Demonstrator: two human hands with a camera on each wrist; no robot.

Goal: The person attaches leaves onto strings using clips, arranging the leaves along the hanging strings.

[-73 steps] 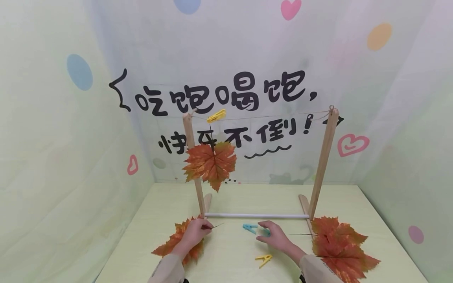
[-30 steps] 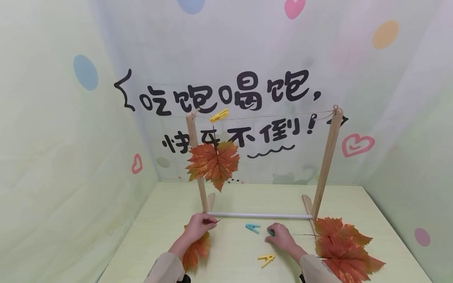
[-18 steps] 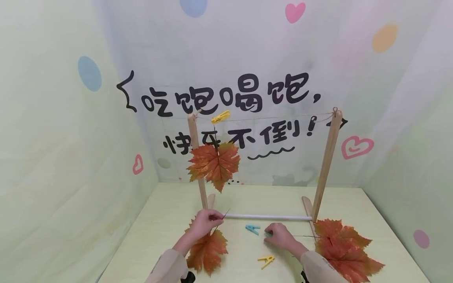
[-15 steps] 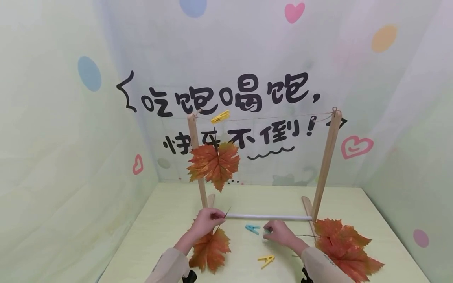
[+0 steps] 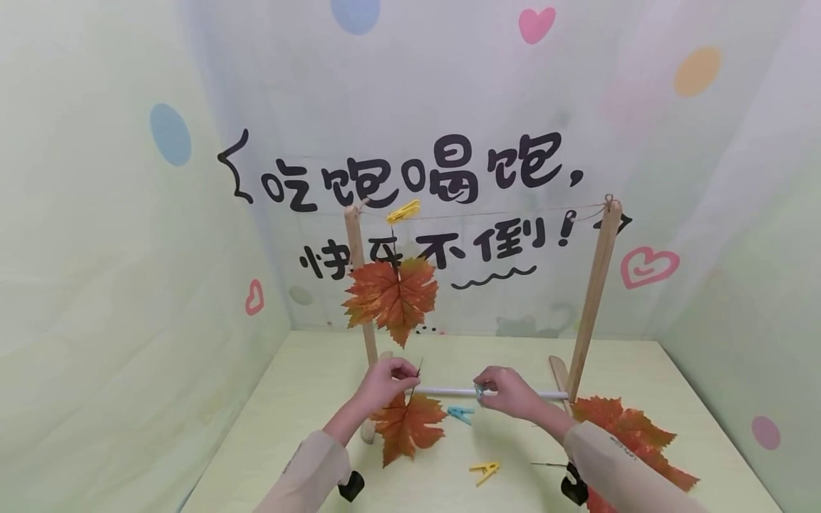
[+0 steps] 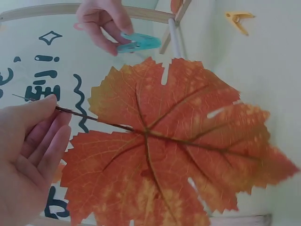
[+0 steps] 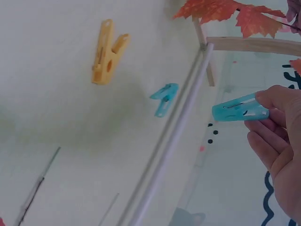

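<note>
My left hand (image 5: 387, 383) pinches the thin dark stem of an orange-red artificial maple leaf (image 6: 164, 141), which hangs below the fingers. Between thumb and fingertips, my right hand (image 5: 509, 392) holds a blue clothespin (image 7: 240, 108) by its handle end, raised off the table. Both hands are in front of the wooden stand's white crossbar (image 5: 442, 390). Above them, another maple leaf (image 5: 394, 296) hangs by its stem from a yellow clothespin (image 5: 404, 211) on the string (image 5: 500, 212). A second blue clothespin (image 5: 460, 414) lies on the table between the hands.
Another yellow clothespin (image 5: 485, 471) lies on the table (image 5: 276, 427) nearer me. Further maple leaves (image 5: 631, 434) lie at the right, partly behind my right sleeve. Wooden posts (image 5: 593, 306) stand at both ends of the crossbar.
My left hand has lifted the maple leaf off the table and moved right, the stem now pointing up. My right hand has picked up the blue clothespin and raised it.
</note>
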